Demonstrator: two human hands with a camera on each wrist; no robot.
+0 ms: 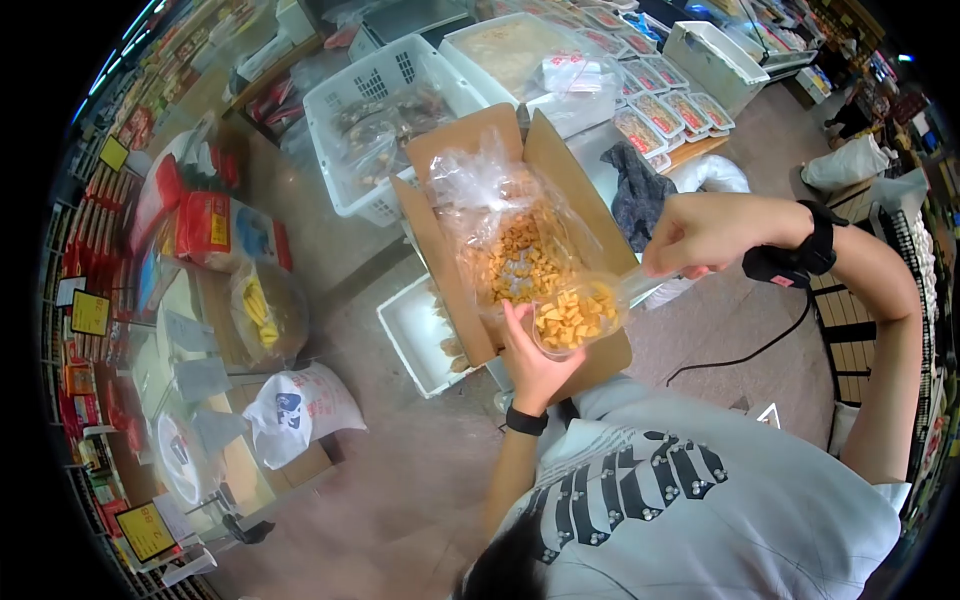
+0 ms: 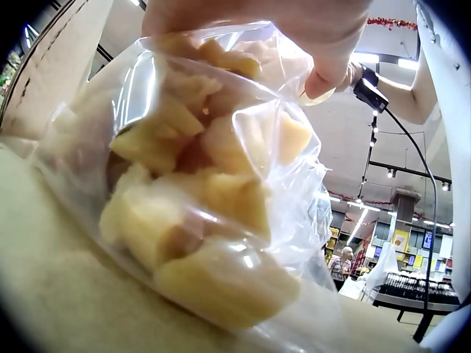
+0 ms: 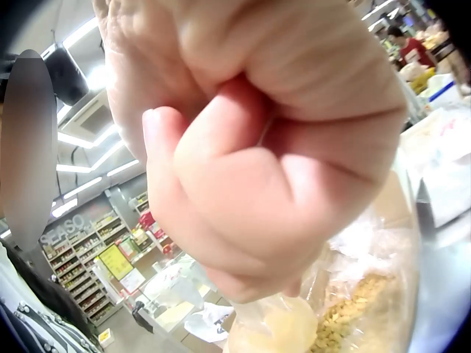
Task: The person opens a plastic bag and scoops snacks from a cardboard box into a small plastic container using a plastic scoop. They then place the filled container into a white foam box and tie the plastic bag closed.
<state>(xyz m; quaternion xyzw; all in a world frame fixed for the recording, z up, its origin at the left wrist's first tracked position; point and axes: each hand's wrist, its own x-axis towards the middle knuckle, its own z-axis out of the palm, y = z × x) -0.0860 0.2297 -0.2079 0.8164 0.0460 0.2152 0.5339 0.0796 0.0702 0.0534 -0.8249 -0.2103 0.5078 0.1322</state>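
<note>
In the head view, a clear plastic bag (image 1: 578, 318) of yellow diced chunks is between my two hands, over the near end of an open cardboard box (image 1: 445, 250). My left hand (image 1: 540, 365) grips its lower side, thumb toward the box. The left wrist view shows the shiny film of the bag (image 2: 184, 191) pressed around the chunks. My right hand (image 1: 710, 235) is curled into a fist at the bag's narrow translucent end; in the right wrist view, the right hand (image 3: 250, 154) hides most of its grip. More orange-yellow cubes (image 1: 520, 245) lie in the box's plastic liner (image 1: 480, 185).
A white perforated crate (image 1: 335, 165) stands behind the box, with a white foam box (image 1: 400, 335) to its left. Packed trays (image 1: 660, 115) line the back right. A white printed sack (image 1: 305, 410) leans at a left-hand shelf. A black cable (image 1: 760, 350) hangs from the right wrist.
</note>
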